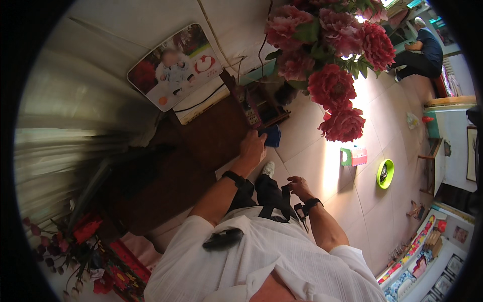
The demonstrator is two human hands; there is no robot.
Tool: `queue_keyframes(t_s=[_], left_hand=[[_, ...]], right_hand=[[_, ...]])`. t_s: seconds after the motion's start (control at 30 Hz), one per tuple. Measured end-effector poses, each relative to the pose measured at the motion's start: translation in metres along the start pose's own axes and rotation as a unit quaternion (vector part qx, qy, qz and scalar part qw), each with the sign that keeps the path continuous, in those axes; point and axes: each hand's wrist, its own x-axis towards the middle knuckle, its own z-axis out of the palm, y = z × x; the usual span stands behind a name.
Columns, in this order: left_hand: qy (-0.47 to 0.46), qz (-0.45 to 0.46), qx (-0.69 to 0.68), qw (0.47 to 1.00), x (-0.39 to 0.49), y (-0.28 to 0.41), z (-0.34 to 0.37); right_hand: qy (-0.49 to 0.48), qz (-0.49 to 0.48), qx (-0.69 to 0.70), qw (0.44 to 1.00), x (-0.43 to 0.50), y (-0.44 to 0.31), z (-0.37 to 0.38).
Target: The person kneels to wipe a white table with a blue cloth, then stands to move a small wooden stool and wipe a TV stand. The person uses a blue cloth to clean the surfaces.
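My left hand (253, 146) reaches forward at the edge of a dark wooden cabinet (211, 132). Its fingertips are right by a blue object (273, 136), perhaps a plastic container; whether they grip it is hard to tell. Beside my thigh, my right hand (300, 188) hangs with loosely bent fingers apart. A black strap (286, 196) from my waist ends close to those fingertips. Each wrist wears a black band, and a small device (300, 211) is at the right one. One light shoe (268, 170) shows on the tiled floor (302, 147) below the blue object.
Pink artificial peonies (332, 87) jut in ahead. A printed photo board (177, 68) leans over the cabinet. On the floor are a small colourful box (354, 156) and a lime-green basin (385, 173). A person (422, 53) sits far right. Red flowers (86, 228) stand at lower left.
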Motion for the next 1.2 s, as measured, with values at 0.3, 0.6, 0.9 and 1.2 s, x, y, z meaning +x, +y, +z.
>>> queue_keyframes(t_s=[0.3,0.6,0.9,1.2], left_hand=[[-0.067,-0.033,-0.097,0.992,-0.048,-0.003,0.021],[0.15,-0.123,-0.035,0.98,-0.056,-0.069,-0.077],[0.131,-0.11,0.087,0.981,-0.033,-0.107,-0.054],[-0.042,-0.137,0.004,0.99,-0.01,-0.12,-0.035]], right_hand=[[0.001,0.008,0.029,1.0,0.01,0.006,-0.024],[-0.028,0.017,0.022,0.999,0.037,-0.007,-0.041],[-0.044,-0.033,-0.004,0.998,0.046,-0.032,-0.048],[-0.02,0.01,-0.013,1.0,0.039,-0.005,-0.045]])
